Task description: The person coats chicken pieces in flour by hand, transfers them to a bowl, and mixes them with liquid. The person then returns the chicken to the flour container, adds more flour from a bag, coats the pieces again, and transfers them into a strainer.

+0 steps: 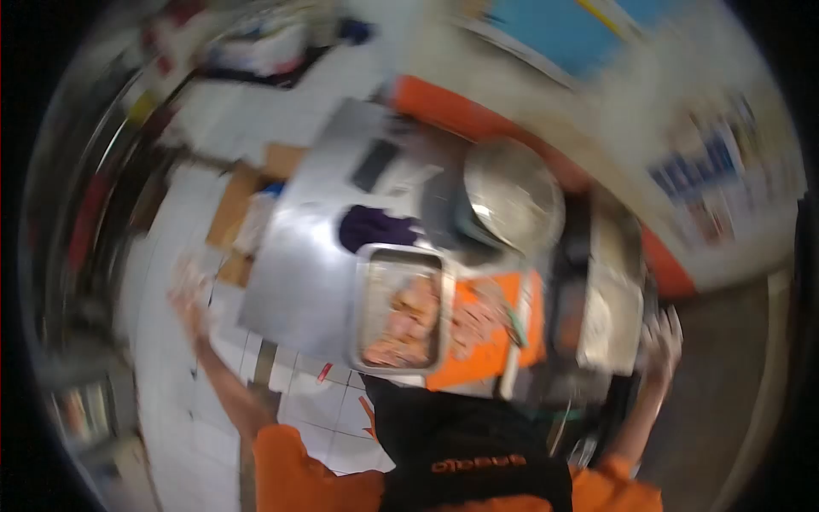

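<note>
My left hand point(189, 294) is held out over the floor at the left, beyond the steel table point(294, 282). It is blurred, but its fingers look spread and nothing shows in it. On the far right my right hand point(661, 343), whitish as if gloved, stretches its fingers beside a pale rectangular container point(610, 328). Between the hands a steel tray point(362, 311) contains pieces of raw meat point(405, 328). More cut meat point(478, 320) lies on an orange cutting board point(452, 371). A knife-like tool point(512, 363), greenish with a pale handle, rests across the board.
A large round metal bowl point(512, 192) stands behind the board. A dark purple cloth point(375, 229) and a dark flat object point(375, 165) lie on the table. Cardboard boxes point(232, 213) sit on the floor at its left. An orange-edged wall borders the back.
</note>
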Motion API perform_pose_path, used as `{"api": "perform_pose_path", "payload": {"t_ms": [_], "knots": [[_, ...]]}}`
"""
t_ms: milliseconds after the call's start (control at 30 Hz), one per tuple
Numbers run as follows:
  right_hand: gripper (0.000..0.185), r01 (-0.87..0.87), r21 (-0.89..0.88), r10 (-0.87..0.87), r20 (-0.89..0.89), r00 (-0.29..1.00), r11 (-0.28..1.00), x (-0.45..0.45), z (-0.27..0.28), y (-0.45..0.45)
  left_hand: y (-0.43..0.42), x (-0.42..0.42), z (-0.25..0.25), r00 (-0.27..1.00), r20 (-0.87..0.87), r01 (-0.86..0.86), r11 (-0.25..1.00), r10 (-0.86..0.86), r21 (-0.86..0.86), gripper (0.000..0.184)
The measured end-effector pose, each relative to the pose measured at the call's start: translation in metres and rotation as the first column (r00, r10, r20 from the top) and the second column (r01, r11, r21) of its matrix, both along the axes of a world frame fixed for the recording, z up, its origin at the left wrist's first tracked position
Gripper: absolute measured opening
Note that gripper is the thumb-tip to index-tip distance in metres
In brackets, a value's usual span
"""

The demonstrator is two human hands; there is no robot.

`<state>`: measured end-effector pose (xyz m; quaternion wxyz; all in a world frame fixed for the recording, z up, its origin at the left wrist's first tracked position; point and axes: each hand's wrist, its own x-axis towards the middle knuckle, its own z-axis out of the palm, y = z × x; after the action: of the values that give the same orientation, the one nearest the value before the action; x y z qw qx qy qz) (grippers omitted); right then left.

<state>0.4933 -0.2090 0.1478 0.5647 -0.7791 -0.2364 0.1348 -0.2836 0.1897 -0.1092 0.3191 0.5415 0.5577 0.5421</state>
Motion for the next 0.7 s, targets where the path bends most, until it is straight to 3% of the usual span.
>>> {"api": "perform_pose_path", "payload": {"t_ms": [33,67,133,167,200,233,267,300,333,367,400,433,500,567,633,700], "knots": [[0.067,0.019,0.001,-0.019,-0.108,0.994,1.0,0.005,0.007,0.01,-0.02,0.022,0.029,1.0,-0.004,0.007,0.999,-0.007,0.044,0.044],[0.071,0.055,-0.123,-0.062,-0.058,0.996,0.991,0.05,-0.014,0.01,-0.043,0.063,0.077,0.981,-0.195,0.007,0.999,0.0,0.035,0.052],[0.075,-0.221,-0.226,0.218,-0.039,0.975,0.949,0.097,-0.034,0.003,-0.098,0.167,0.146,0.954,-0.3,0.018,0.998,-0.001,0.055,0.057],[0.071,-0.359,-0.189,0.336,-0.143,0.931,0.914,0.146,-0.067,-0.004,-0.125,0.211,0.162,0.977,-0.211,0.036,0.997,-0.021,0.066,0.055],[0.071,-0.391,-0.538,0.448,-0.028,0.894,0.747,0.189,-0.108,-0.012,-0.155,0.251,0.176,0.991,-0.125,0.044,0.997,-0.035,0.07,0.053],[0.075,-0.389,-0.794,0.715,0.08,0.694,0.466,0.219,-0.144,-0.01,-0.182,0.294,0.186,0.991,-0.054,0.128,0.988,-0.124,0.091,0.047],[0.091,-0.321,-0.885,0.809,0.097,0.58,0.336,0.183,-0.13,0.004,-0.206,0.337,0.193,0.979,0.01,0.2,0.974,-0.202,0.105,0.041],[0.113,-0.477,-0.85,0.971,0.155,0.179,0.224,0.206,-0.185,0.0,-0.234,0.38,0.196,0.954,-0.007,0.298,0.94,-0.301,0.165,0.03],[0.127,-0.407,-0.911,0.898,-0.124,0.422,0.066,0.16,-0.152,0.007,-0.252,0.418,0.203,0.897,-0.223,0.428,0.876,-0.382,0.223,0.029],[0.13,-0.347,-0.937,0.873,-0.144,0.465,0.031,0.132,-0.137,0.01,-0.27,0.456,0.211,0.806,-0.414,0.553,0.786,-0.422,0.275,0.03],[0.111,-0.276,-0.958,0.898,-0.05,0.438,0.081,0.128,-0.142,0.008,-0.287,0.492,0.216,0.765,-0.372,0.617,0.765,-0.526,0.185,0.037],[0.106,-0.286,-0.954,0.915,-0.036,0.402,0.088,0.134,-0.145,0.008,-0.305,0.529,0.22,0.72,-0.32,0.67,0.736,-0.616,0.093,0.045],[0.092,-0.316,-0.938,0.93,0.015,0.368,0.141,0.158,-0.148,0.009,-0.336,0.593,0.213,0.695,-0.049,0.715,0.697,-0.717,-0.055,0.044],[0.069,-0.389,-0.89,0.919,0.079,0.386,0.24,0.189,-0.158,0.011,-0.349,0.642,0.207,0.646,0.002,0.757,0.64,-0.763,-0.131,0.043],[0.047,-0.487,-0.764,0.877,0.213,0.43,0.424,0.209,-0.165,0.002,-0.362,0.683,0.202,0.611,0.553,0.772,0.581,-0.566,-0.258,0.043],[0.03,-0.564,-0.524,0.769,0.408,0.492,0.638,0.223,-0.165,-0.008,-0.372,0.709,0.181,0.533,0.7,0.794,0.567,-0.476,-0.219,0.04]]}}
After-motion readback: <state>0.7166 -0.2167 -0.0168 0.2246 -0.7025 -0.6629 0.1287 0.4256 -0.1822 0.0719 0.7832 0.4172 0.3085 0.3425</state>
